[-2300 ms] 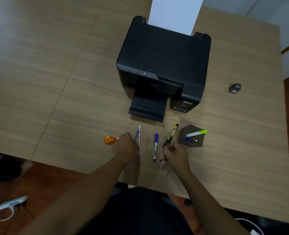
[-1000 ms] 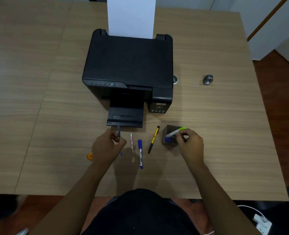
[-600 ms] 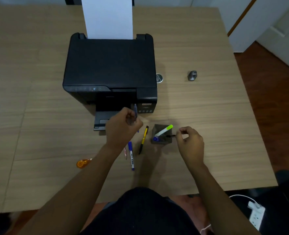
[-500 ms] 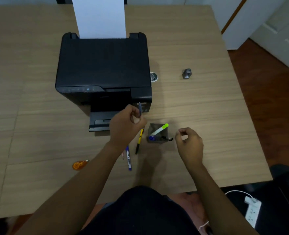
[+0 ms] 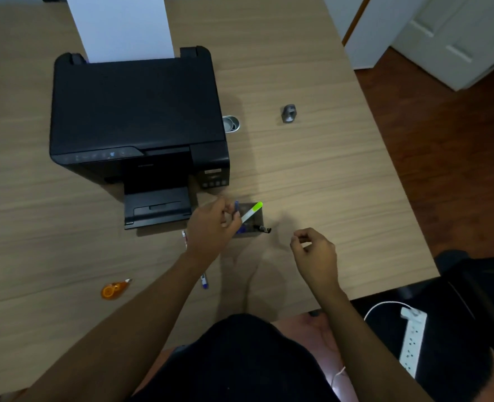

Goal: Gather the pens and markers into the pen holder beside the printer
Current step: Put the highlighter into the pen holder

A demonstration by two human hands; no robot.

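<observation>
The dark square pen holder (image 5: 254, 217) stands on the table just right of the printer's front. A white marker with a green cap (image 5: 251, 211) leans out of it, and a black pen (image 5: 264, 229) pokes over its near right edge. My left hand (image 5: 211, 227) pinches a blue pen (image 5: 236, 206) upright at the holder's left rim. My right hand (image 5: 312, 252) hovers empty to the holder's right, fingers loosely curled. A pink pen (image 5: 184, 238) and a blue marker (image 5: 204, 281) lie on the table, partly hidden under my left forearm.
The black printer (image 5: 135, 123) with a white sheet (image 5: 121, 27) upright in it stands behind the holder. An orange correction-tape dispenser (image 5: 113, 290) lies at the near left. A round metal object (image 5: 231, 123) and a grey mouse (image 5: 288, 113) sit further back. A power strip (image 5: 412, 340) lies on the floor.
My left hand has carried the blue pen rightward from in front of the printer to the holder's rim. My right hand let go of the black pen and drew back to the right.
</observation>
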